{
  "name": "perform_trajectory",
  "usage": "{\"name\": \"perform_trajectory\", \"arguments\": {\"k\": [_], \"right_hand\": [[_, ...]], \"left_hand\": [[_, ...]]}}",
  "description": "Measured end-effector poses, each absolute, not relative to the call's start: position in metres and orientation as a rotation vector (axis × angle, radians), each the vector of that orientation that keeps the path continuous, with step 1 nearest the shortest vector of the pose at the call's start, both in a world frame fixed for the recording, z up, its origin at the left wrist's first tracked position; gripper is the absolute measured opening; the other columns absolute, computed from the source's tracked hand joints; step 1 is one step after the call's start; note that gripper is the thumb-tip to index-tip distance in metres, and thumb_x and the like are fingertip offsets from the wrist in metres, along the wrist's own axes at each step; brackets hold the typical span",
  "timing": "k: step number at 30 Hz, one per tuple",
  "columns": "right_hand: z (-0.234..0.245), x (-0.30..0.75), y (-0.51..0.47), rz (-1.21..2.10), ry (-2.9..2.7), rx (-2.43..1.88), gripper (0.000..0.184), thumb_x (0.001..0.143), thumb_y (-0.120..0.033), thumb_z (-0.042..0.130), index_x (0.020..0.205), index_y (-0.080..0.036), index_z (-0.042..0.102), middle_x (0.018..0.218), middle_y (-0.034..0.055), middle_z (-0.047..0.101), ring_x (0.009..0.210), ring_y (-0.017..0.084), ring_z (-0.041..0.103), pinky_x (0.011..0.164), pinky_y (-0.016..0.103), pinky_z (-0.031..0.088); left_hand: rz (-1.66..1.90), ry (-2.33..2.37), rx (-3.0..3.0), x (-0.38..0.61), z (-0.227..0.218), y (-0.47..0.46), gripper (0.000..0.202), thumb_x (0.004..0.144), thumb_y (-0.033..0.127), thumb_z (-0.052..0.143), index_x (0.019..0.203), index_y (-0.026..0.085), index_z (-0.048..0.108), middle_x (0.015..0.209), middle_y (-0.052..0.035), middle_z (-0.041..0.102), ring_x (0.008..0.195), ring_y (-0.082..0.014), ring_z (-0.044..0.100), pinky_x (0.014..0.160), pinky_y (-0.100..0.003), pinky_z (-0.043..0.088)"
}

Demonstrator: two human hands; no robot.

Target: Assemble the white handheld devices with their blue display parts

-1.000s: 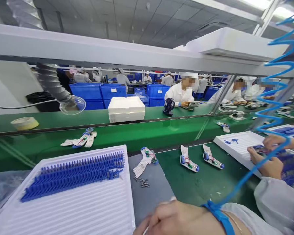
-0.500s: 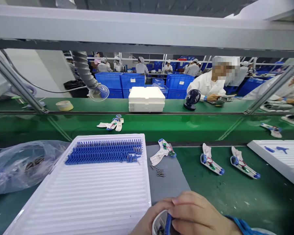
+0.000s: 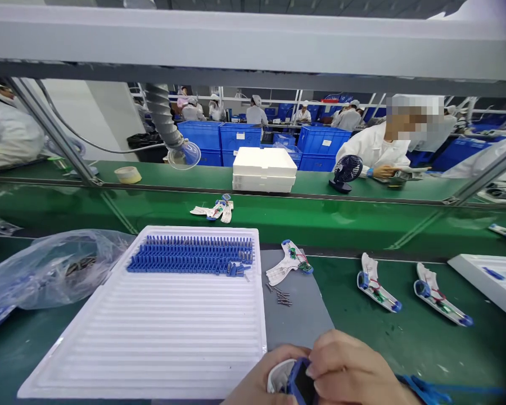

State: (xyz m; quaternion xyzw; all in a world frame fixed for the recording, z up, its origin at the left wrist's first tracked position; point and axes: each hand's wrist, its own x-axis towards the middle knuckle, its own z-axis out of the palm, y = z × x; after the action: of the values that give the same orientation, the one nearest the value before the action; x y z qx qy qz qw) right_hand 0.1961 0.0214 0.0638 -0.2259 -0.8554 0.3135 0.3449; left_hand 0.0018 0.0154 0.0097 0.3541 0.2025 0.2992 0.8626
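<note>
At the bottom edge, my left hand is closed around a white plastic housing from the side. A blue frame with a dark, screen-like face sits at the housing's end. The fingers of my right hand pinch that frame from the right; their undersides are hidden. Beyond my hands, a grey mat carries an open white housing half with a green circuit board and wires. Several small screws lie in a loose pile beside it.
Left of the mat lies a ribbed white tray with rows of blue parts. A clear plastic bag rests beyond it. Two wired housing halves lie to the right, before another white tray. A co-worker sits opposite.
The view has swung slightly left. Between my hands, the blue frame has turned, so its dark face now shows. My right fingers have shifted onto its edge.
</note>
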Motion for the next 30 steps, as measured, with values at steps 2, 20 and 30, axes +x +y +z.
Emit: {"name": "perform_trajectory", "arguments": {"k": [2,20,30], "right_hand": [[0.073,0.186,0.025,0.741,-2.136,-0.563,0.014,0.09,-0.014,0.054,0.101,-0.023,0.055,0.08,0.0057,0.064,0.073,0.016,0.058,0.068,0.03,0.052],[0.088,0.184,0.028,0.851,-2.382,-0.691,0.022,0.101,-0.035,0.027,0.086,-0.024,0.038,0.075,0.0016,0.054,0.068,0.014,0.049,0.069,0.027,0.044],[0.039,0.185,0.012,1.695,-1.352,-0.994,0.025,0.091,-0.047,0.052,0.103,-0.024,0.053,0.079,0.0004,0.049,0.067,0.011,0.048,0.062,0.021,0.041]], "left_hand": [[0.593,0.416,0.75,0.001,0.01,0.016,0.08,0.045,0.057,0.083,0.106,0.011,0.059,0.072,-0.0047,0.063,0.067,-0.0153,0.058,0.062,-0.025,0.043],[0.557,0.512,0.824,0.0,0.006,0.017,0.085,0.043,0.065,0.079,0.108,0.014,0.06,0.079,-0.007,0.064,0.073,-0.0205,0.059,0.067,-0.032,0.047],[1.103,0.576,1.176,0.007,-0.024,0.015,0.076,0.047,0.054,0.083,0.116,0.034,0.059,0.141,-0.0108,0.032,0.13,-0.0409,0.035,0.101,-0.053,0.033]]}}
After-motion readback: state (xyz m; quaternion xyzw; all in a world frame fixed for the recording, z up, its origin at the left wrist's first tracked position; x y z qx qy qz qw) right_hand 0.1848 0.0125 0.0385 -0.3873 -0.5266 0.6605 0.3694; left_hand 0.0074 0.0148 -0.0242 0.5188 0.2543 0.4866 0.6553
